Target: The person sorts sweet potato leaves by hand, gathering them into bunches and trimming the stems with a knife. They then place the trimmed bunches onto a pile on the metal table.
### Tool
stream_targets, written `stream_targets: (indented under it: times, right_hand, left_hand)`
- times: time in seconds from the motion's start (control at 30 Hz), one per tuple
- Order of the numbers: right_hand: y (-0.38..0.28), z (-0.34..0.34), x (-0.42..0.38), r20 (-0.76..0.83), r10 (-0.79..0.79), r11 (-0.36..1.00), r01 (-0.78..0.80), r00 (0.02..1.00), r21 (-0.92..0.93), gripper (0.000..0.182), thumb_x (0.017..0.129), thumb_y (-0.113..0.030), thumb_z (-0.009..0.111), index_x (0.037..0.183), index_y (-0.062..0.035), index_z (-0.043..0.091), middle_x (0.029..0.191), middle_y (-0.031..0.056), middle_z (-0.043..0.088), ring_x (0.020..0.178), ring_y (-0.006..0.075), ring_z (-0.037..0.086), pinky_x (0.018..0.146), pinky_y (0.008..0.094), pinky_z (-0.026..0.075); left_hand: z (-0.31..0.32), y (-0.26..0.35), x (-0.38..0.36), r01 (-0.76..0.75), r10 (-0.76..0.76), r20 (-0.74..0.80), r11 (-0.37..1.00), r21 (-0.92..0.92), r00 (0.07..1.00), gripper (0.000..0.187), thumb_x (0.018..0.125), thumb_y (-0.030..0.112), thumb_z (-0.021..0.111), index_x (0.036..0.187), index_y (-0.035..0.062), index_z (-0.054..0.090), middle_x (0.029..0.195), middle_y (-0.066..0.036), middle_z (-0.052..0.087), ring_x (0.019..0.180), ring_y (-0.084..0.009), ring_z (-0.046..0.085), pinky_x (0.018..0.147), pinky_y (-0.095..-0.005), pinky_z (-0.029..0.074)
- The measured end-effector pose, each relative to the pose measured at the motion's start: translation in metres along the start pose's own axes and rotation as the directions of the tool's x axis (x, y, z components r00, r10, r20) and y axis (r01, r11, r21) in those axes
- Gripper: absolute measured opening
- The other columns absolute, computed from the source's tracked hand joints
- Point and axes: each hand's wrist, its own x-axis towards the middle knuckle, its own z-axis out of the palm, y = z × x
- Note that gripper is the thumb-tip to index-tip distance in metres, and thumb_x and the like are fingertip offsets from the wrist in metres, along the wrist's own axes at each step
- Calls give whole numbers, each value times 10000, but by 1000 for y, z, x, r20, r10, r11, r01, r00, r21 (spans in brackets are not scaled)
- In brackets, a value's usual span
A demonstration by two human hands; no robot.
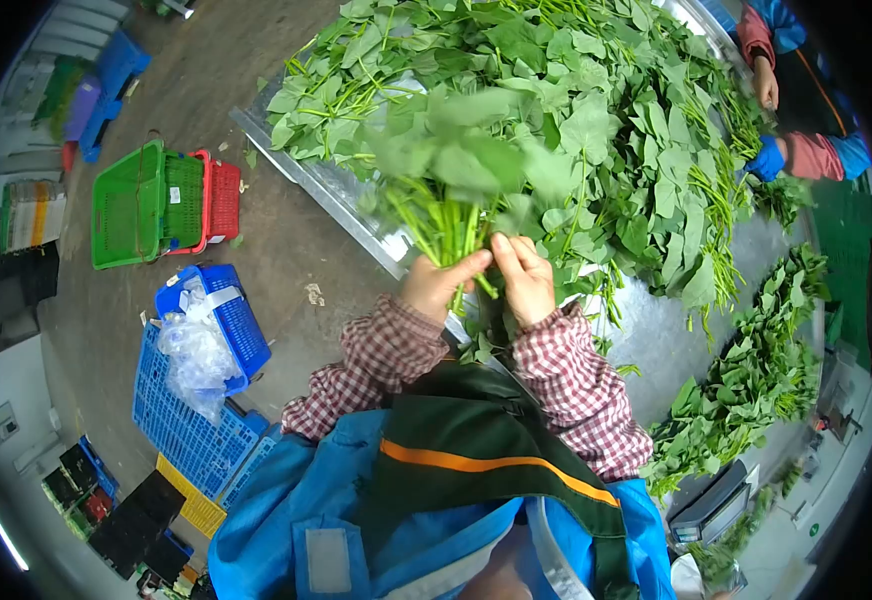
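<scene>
A bunch of leafy greens (446, 215) stands up from my hands, its leafy top smeared by motion. My left hand (440, 286) is closed around the lower stems, whose cut ends poke out below the fingers. Close by, my right hand (524, 280) pinches at the right edge of the same bunch with thumb and forefinger. Exactly which stems it grips is partly hidden. Just beyond both hands, a large heap of leafy greens (596, 130) covers the metal table (646, 315).
A row of greens (746, 360) lies along the table's right side. Across the table are a co-worker's blue-gloved hand (768, 160) and bare hand (765, 85). Green crate (128, 205), red crate (221, 200) and blue basket (241, 335) with clear plastic bags stand on the floor at left.
</scene>
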Motion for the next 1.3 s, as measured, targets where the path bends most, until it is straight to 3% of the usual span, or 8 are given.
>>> stream_targets:
  times: [0.23, 0.33, 0.43, 0.57, 0.7, 0.77, 1.0, 1.3]
  right_hand:
    - [-8, -102, -34, 122, 125, 264, 86, 985, -961, 295, 732, -242, 645, 982, -88, 610, 902, 134, 571, 741, 283, 596, 665, 367, 494]
    - [-1, -49, 13, 183, -282, 662, 329, 942, -674, 166, 779, -159, 596, 903, -53, 567, 900, 130, 539, 747, 286, 577, 644, 371, 458]
    - [4, -13, 64, 67, -34, 292, 74, 997, -953, 296, 781, -254, 596, 1015, -81, 540, 937, 151, 520, 827, 289, 559, 711, 374, 463]
    - [-23, -46, 67, 24, -112, 856, 108, 993, -506, 303, 779, -292, 626, 915, -22, 620, 859, 102, 603, 832, 206, 572, 740, 305, 447]
    - [-22, -90, 70, -85, 38, 943, -64, 996, -327, 328, 818, -262, 600, 965, 31, 603, 769, 69, 617, 667, 112, 554, 622, 232, 456]
    - [-54, -92, 46, -44, 254, 879, -212, 966, 426, 430, 796, -238, 635, 1108, 22, 496, 817, 56, 588, 602, 108, 517, 518, 233, 427]
    - [-45, -79, 19, -294, 127, 860, 43, 948, 509, 271, 798, -62, 614, 1045, 30, 550, 1003, 86, 589, 846, 136, 556, 723, 262, 464]
    - [-46, -22, -33, -107, -160, 892, 191, 981, 411, 145, 812, 81, 511, 933, 0, 505, 1090, 182, 551, 1104, 234, 485, 958, 332, 369]
  left_hand:
    - [-32, 39, -14, 19, -17, -23, 998, 66, 1000, 350, 840, 253, 565, 1105, 36, 493, 739, -22, 550, 627, -101, 512, 564, -239, 405]
    - [-46, 36, 17, 365, -357, 80, 906, -215, 931, 370, 871, 275, 514, 1143, 30, 461, 610, 31, 450, 518, -84, 424, 532, -235, 386]
    - [-38, 69, 16, 170, -89, 274, 942, -289, 958, 364, 882, 249, 496, 1177, 43, 436, 582, 39, 433, 514, -72, 417, 520, -227, 377]
    - [-34, 106, -15, -248, 251, -6, 953, -174, 968, 366, 872, 187, 504, 1209, 74, 414, 737, -3, 552, 586, -75, 462, 539, -229, 393]
    - [-32, 70, 4, -103, 107, 8, 968, -230, 994, 268, 850, 122, 527, 1107, 68, 473, 977, -77, 565, 751, -122, 538, 644, -272, 471]
    - [-19, 60, 4, -156, 148, -52, 960, -232, 988, 216, 832, 94, 551, 1035, 57, 487, 994, -105, 571, 811, -154, 560, 664, -295, 482]
    - [10, 27, -4, -498, 471, 172, 844, 198, 865, 185, 824, 42, 552, 996, 29, 486, 948, -187, 592, 737, -238, 619, 663, -342, 516]
    - [57, 18, -7, -161, 183, 213, 980, -116, 960, 205, 832, 70, 566, 1021, -4, 536, 952, -70, 588, 890, -149, 557, 784, -265, 444]
